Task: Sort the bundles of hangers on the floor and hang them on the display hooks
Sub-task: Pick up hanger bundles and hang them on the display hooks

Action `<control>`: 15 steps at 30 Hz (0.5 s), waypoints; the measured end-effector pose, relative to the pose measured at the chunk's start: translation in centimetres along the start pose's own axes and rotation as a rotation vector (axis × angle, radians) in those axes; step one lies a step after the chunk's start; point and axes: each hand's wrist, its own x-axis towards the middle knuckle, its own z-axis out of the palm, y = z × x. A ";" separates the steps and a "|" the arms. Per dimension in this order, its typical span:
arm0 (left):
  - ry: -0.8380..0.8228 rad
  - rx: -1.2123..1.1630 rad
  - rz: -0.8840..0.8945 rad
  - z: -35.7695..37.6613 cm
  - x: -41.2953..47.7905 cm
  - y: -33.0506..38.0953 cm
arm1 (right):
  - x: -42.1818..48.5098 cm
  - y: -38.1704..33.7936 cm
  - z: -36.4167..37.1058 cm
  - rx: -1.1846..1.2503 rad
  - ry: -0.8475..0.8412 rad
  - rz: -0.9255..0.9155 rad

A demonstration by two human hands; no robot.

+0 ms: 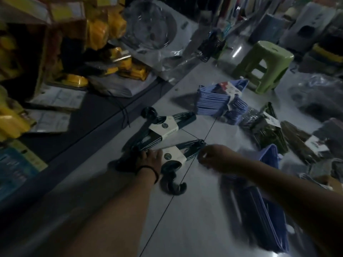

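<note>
The near teal bundle, dark hangers in a white paper band, lies flat on the floor under the left grip, its tip by the right grip. The far teal bundle lies just beyond. The light blue bundles are stacked farther off.

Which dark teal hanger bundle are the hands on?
The nearer teal bundle, hooks toward the camera: left hand rests on it, right hand pinches its end. The farther bundle lies untouched.
</note>
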 end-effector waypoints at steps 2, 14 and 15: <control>0.077 0.102 0.013 0.2 0.0 0.2 | 2.4 -0.7 1.1 -0.052 0.008 -0.032; -0.070 -0.371 0.095 0.4 -2.4 8.1 | 7.1 6.7 12.7 -0.206 -0.047 0.014; -0.053 -0.346 0.086 -0.3 -2.1 7.6 | 7.7 7.1 12.6 -0.195 -0.042 0.007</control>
